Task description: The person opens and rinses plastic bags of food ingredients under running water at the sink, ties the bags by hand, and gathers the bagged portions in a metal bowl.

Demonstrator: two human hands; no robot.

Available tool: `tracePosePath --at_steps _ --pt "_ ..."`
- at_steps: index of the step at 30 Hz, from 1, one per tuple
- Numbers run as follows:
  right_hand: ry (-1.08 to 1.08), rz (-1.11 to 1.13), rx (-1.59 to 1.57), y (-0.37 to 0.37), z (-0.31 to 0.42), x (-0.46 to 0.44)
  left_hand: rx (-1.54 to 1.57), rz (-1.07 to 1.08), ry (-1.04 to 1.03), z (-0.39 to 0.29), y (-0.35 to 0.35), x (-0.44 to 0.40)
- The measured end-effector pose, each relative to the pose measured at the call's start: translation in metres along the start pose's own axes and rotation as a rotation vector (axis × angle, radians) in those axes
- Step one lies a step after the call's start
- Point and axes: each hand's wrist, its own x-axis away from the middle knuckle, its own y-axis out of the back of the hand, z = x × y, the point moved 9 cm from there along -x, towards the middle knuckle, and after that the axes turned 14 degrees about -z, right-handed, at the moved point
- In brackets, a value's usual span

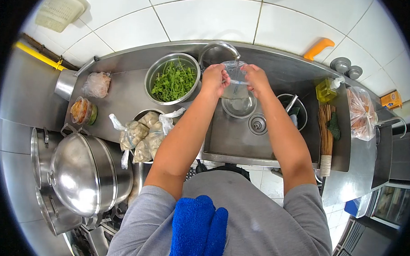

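Under the curved tap (220, 45) I hold a clear plastic bag (235, 75) with its mouth spread wide. The fingers of my left hand (215, 78) are closed on the bag's left rim. My right hand (255, 79) pinches its right rim. The lower part of the bag hangs over a metal bowl (239, 109) in the sink (231, 147). Whether the bag touches the bowl, I cannot tell. To the left of my left hand stands a metal bowl of green leaves (174, 82).
Tied bags of pale pieces (144, 135) sit near my left forearm. Large lidded pots (77, 173) stand lower left. On the right are a pail (300, 104), a stick brush (326, 132), a yellow soap bottle (326, 90) and a filled plastic bag (361, 113).
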Motion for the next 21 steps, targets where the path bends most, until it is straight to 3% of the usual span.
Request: tracePosePath --at_steps 9,11,12,13,14,15,17,19,21 --pt "0.095 0.042 0.145 0.004 0.026 0.030 -0.123 0.010 -0.073 -0.015 -0.008 0.025" --pt "0.131 0.082 0.220 0.008 0.020 0.041 -0.296 0.100 -0.099 -0.013 -0.016 0.039" --pt "0.348 0.160 0.234 0.001 0.032 0.055 -0.295 0.108 -0.097 -0.015 -0.018 0.046" --pt "0.563 0.238 0.248 -0.004 0.043 0.072 -0.442 0.205 -0.201 -0.020 -0.028 0.057" --pt "0.556 0.186 0.555 0.009 0.035 0.073 -0.590 0.304 -0.302 -0.022 -0.036 0.070" --pt "0.549 0.179 0.557 0.012 0.035 0.077 -0.591 0.311 -0.295 -0.020 -0.037 0.080" --pt "0.763 0.001 0.508 0.026 0.056 0.091 -0.828 0.393 -0.881 -0.041 -0.056 0.120" --pt "0.753 -0.083 0.500 0.035 0.067 0.102 -0.744 0.457 -0.878 -0.029 -0.047 0.128" --pt "0.740 -0.174 0.491 0.049 0.077 0.113 -0.403 0.163 -0.901 -0.028 -0.003 0.129"
